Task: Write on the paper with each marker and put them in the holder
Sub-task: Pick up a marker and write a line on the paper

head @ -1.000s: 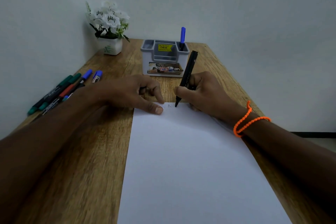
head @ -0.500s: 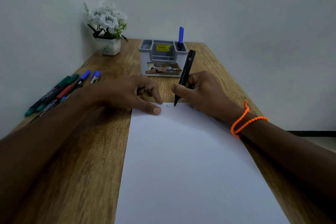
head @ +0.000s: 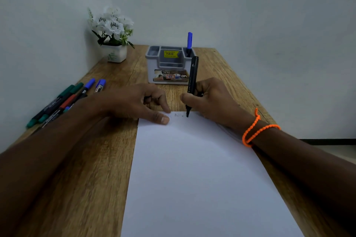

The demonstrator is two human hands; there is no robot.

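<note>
White sheet of paper (head: pixel 202 169): your left hand (head: pixel 133 102) pins its corner, fingers curled loosely, so your right hand (head: pixel 213 100) can write, gripping the black marker (head: pixel 192 82).
</note>
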